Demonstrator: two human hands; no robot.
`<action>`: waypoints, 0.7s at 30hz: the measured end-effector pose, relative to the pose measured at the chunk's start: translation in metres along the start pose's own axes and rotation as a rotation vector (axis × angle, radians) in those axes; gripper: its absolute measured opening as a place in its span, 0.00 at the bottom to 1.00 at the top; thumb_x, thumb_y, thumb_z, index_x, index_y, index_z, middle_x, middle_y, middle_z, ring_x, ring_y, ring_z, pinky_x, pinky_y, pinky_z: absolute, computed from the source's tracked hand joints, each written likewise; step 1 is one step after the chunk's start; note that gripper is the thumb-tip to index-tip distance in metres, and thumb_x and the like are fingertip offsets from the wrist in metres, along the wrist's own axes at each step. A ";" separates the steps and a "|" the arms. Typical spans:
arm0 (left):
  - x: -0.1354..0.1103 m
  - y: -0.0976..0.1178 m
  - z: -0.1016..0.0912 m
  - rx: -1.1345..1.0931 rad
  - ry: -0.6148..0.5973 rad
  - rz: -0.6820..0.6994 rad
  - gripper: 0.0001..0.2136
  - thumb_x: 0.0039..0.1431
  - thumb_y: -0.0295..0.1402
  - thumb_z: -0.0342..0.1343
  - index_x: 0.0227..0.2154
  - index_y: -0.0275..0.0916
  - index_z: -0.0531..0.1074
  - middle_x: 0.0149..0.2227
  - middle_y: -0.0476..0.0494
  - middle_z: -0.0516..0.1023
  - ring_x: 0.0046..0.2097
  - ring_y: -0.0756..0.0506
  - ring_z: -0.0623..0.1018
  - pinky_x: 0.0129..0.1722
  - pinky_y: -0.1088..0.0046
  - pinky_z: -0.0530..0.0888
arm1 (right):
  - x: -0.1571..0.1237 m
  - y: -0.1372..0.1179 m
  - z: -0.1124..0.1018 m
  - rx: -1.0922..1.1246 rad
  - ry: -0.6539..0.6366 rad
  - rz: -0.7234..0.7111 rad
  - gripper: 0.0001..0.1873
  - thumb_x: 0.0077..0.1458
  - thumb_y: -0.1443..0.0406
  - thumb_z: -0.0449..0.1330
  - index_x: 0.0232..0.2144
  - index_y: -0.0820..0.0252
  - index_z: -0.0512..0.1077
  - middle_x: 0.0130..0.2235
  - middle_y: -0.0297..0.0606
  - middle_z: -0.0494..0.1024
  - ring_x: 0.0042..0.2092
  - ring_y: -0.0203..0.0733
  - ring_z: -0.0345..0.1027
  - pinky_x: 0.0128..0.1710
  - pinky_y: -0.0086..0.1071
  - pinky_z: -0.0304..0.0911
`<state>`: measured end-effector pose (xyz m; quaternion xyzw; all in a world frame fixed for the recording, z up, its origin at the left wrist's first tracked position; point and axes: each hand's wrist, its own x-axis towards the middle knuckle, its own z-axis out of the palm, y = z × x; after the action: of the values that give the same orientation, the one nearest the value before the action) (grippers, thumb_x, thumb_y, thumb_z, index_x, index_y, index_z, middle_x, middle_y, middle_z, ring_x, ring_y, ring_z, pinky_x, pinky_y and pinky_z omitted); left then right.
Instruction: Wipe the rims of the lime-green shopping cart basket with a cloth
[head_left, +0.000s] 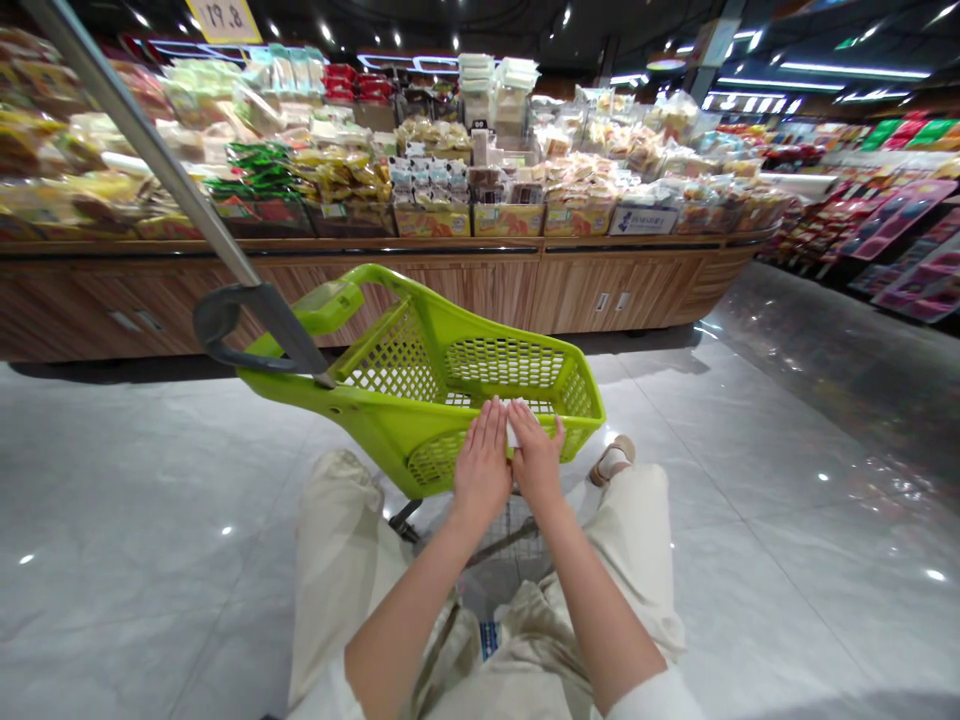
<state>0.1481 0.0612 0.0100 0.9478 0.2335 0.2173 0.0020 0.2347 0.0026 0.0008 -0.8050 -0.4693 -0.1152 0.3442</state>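
Note:
A lime-green plastic shopping basket cart stands crosswise right in front of me, its grey handle to the left. My left hand lies flat over the near rim, fingers stretched out and together. Beside it, my right hand has its fingers over a small white piece, apparently a tissue, pressed at the near rim; its thumb or outer finger stands apart. The hands touch or nearly touch along their inner edges. Much of the white piece is hidden under the right fingers, and the palms cannot be seen.
Beyond the cart runs a wood-panelled display counter stacked with packaged snacks. A metal pole slants across the upper left near a yellow price sign. My knees flank the cart's near side. More shelves stand right, past the shiny tiled floor.

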 end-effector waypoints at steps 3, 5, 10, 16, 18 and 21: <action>0.000 -0.001 -0.003 0.003 -0.021 -0.001 0.35 0.57 0.25 0.46 0.68 0.25 0.45 0.72 0.35 0.45 0.72 0.41 0.45 0.70 0.59 0.53 | -0.009 0.035 -0.015 0.001 -0.012 -0.005 0.43 0.43 0.79 0.45 0.62 0.51 0.63 0.63 0.37 0.68 0.65 0.39 0.59 0.67 0.54 0.27; -0.001 -0.002 -0.003 0.003 -0.030 0.002 0.37 0.56 0.25 0.47 0.68 0.25 0.44 0.72 0.35 0.43 0.72 0.42 0.44 0.70 0.59 0.52 | -0.017 0.071 -0.028 0.005 0.042 0.090 0.42 0.43 0.79 0.45 0.61 0.50 0.64 0.63 0.38 0.69 0.65 0.41 0.59 0.67 0.57 0.31; 0.000 -0.001 -0.001 0.005 -0.039 0.012 0.38 0.55 0.25 0.48 0.68 0.25 0.42 0.72 0.35 0.43 0.72 0.42 0.43 0.70 0.59 0.51 | -0.026 0.114 -0.042 -0.039 0.192 0.396 0.37 0.45 0.77 0.46 0.57 0.53 0.70 0.60 0.43 0.72 0.62 0.47 0.64 0.65 0.62 0.35; 0.001 0.001 0.002 0.021 -0.012 -0.001 0.36 0.57 0.24 0.47 0.68 0.25 0.45 0.72 0.34 0.45 0.72 0.41 0.45 0.69 0.59 0.54 | -0.001 0.022 -0.009 -0.015 0.075 0.146 0.39 0.44 0.79 0.46 0.58 0.56 0.69 0.61 0.42 0.71 0.64 0.44 0.61 0.68 0.56 0.24; 0.000 0.000 0.002 0.023 0.022 0.003 0.33 0.61 0.26 0.45 0.68 0.27 0.44 0.71 0.34 0.48 0.72 0.41 0.46 0.69 0.58 0.55 | 0.004 0.001 -0.003 0.033 0.008 0.051 0.40 0.44 0.79 0.46 0.59 0.55 0.67 0.62 0.39 0.70 0.65 0.41 0.60 0.68 0.54 0.24; -0.001 -0.004 0.002 0.027 0.053 0.008 0.30 0.66 0.30 0.41 0.69 0.28 0.42 0.71 0.35 0.48 0.72 0.42 0.47 0.69 0.58 0.56 | 0.001 0.011 -0.009 0.041 -0.043 -0.003 0.41 0.44 0.79 0.46 0.60 0.52 0.65 0.62 0.37 0.69 0.65 0.40 0.60 0.68 0.55 0.25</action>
<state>0.1470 0.0645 0.0072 0.9425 0.2325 0.2393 -0.0178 0.2457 -0.0063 0.0030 -0.7993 -0.4801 -0.0891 0.3502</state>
